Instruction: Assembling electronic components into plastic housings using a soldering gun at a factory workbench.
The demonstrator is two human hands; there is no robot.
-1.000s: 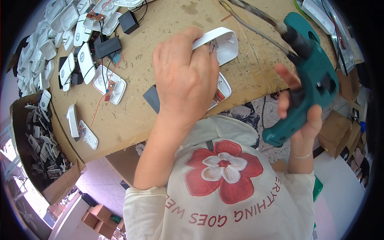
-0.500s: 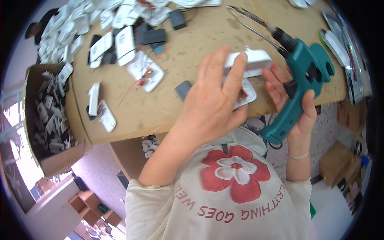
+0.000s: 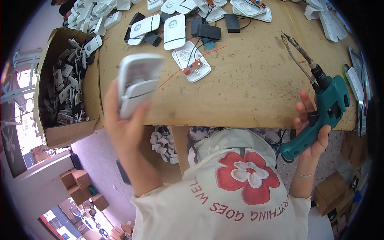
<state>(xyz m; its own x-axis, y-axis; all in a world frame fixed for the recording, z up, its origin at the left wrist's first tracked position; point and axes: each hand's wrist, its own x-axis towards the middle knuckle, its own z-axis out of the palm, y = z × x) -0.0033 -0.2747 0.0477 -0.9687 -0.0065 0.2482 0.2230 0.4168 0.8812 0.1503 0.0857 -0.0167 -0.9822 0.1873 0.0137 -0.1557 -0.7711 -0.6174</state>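
My left hand (image 3: 127,128) is raised over the left front part of the table. It grips a white plastic casing (image 3: 140,66), which looks like two shell pieces together; motion blurs it and its inside. In my right hand (image 3: 314,134) rests the handle of a green soldering gun (image 3: 330,108), with its tip and thin feed tube aimed at the far side. The fingers curl loosely around the handle. An opened white shell (image 3: 196,76) with a small brown circuit board (image 3: 193,67) and red and black wires lies between my hands, farther off, touched by neither.
White cases (image 3: 175,32) and black blocks (image 3: 209,32) lie along the far side of the table (image 3: 240,92). A cardboard box (image 3: 70,134) full of white parts stands at the left. Trays (image 3: 356,56) sit at the right edge, with more white shells (image 3: 332,26) beyond.
My left hand has swung left, away from the soldering gun, carrying the white casing. My right hand keeps the soldering gun. The whole view has shifted, so table items appear farther right.
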